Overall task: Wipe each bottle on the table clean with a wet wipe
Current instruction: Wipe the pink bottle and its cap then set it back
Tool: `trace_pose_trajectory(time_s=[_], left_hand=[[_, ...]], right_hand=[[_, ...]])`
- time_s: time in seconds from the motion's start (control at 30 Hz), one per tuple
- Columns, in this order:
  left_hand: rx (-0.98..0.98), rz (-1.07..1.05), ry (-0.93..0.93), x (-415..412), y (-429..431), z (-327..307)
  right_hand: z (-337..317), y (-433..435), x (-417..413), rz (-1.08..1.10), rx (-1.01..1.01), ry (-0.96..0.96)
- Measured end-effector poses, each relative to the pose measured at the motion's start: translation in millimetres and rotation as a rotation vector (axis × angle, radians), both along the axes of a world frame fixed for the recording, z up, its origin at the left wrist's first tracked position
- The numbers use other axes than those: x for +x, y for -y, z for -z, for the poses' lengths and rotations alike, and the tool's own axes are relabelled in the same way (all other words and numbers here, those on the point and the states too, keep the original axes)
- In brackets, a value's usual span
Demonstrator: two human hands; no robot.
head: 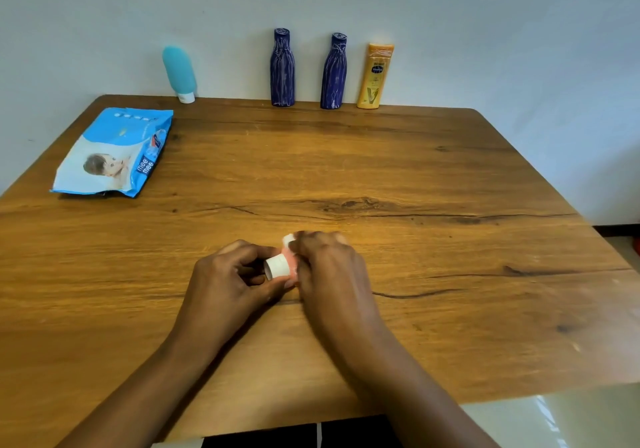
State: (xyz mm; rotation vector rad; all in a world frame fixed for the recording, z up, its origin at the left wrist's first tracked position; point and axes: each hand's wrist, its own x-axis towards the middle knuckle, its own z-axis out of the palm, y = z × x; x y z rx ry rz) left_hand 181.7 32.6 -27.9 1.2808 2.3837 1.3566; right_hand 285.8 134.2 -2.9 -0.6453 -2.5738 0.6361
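Head view, only one. Centre of frame, a bit below middle: both hands meet over the wooden table [433, 177]. The left hand [232, 276] has thumb and fingers curled in, pinching the cap end of a small pink bottle [291, 263]; its white cap [277, 267] points toward the lower left and the bottle lies roughly sideways just above the table top. The right hand [330, 269] is curled over the bottle body from the right, gripping a white wet wipe [288, 240] against it. Only a scrap of the wipe sticks out above the knuckles, and the hand hides most of the bottle and the rest of the wipe, so whether the bottle touches the table I cannot tell. Both forearms come in from the bottom edge. Left of frame, mid height: a blue and white wipes pack [114, 151] lies flat near the table's left edge, well apart from the hands. Along the far edge against the pale wall [502, 32]: a teal bottle [179, 72] stands on its white cap, tilted, at upper left. Near top centre a left blue bottle [282, 68] and a right blue bottle [334, 72] stand apart from each other, and a yellow bottle [375, 77] stands just beside the right one. Nothing lies between the hands and that row. Lower right corner: shiny pale floor [571, 420].
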Motion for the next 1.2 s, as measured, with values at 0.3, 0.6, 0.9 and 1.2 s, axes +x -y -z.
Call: trace_pose_trajectory(time_s=[0.3, 0.6, 0.9, 1.2], left_hand=[[0.001, 0.001, -0.03, 0, 0, -2], [-0.055, 0.007, -0.031, 3, 5, -4], [0.013, -0.02, 0.12, 4, 3, -5], [0.039, -0.027, 0.255, -1, 3, -2]], right_hand=[[13, -42, 10, 0.12, 0.053, 0.051], [10, -45, 4, 0.103, 0.085, 0.084], [16, -24, 17, 0.109, 0.072, -0.011], [16, -10, 22, 0.041, 0.045, -0.067]])
